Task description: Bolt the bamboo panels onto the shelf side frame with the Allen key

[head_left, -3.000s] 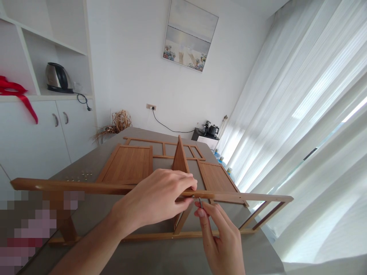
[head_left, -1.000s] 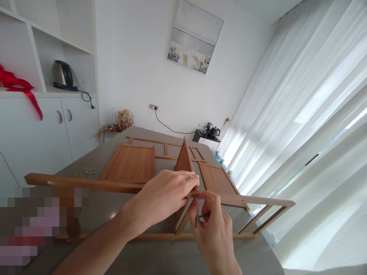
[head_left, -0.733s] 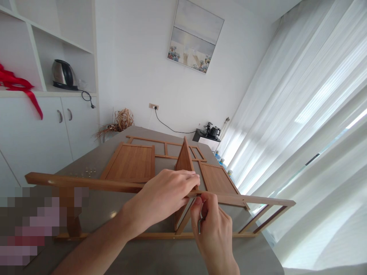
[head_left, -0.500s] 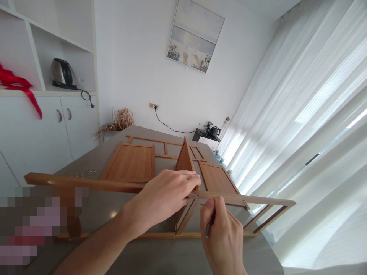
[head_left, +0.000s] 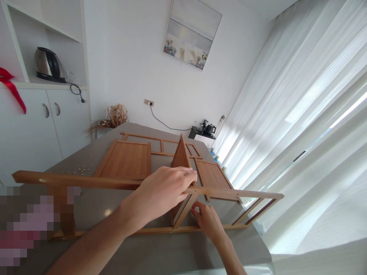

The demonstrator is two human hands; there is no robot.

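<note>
My left hand [head_left: 164,189] is closed over the upper rail of a wooden frame [head_left: 94,182], where an upright wooden panel [head_left: 181,154] meets it. Its fingers wrap the panel's near edge and the rail together. Lower down, my right hand [head_left: 210,221] reaches over the bottom rail into the opening right of the slanted crosspiece, close to the tabletop. Thumb and fingertips are pinched together. A tiny dark bit shows at them, too small to name.
Two more wooden panels, a left one [head_left: 127,160] and a right one [head_left: 216,177], lie on the grey table [head_left: 183,254]. Behind them lies another slatted frame [head_left: 142,136]. Several small shiny pieces [head_left: 83,170] sit at the left. White curtains [head_left: 309,126] hang on the right.
My right hand has dropped from the upper rail, where it gripped a thin dark tool, to near the tabletop; that tool no longer shows clearly. My left hand keeps its hold.
</note>
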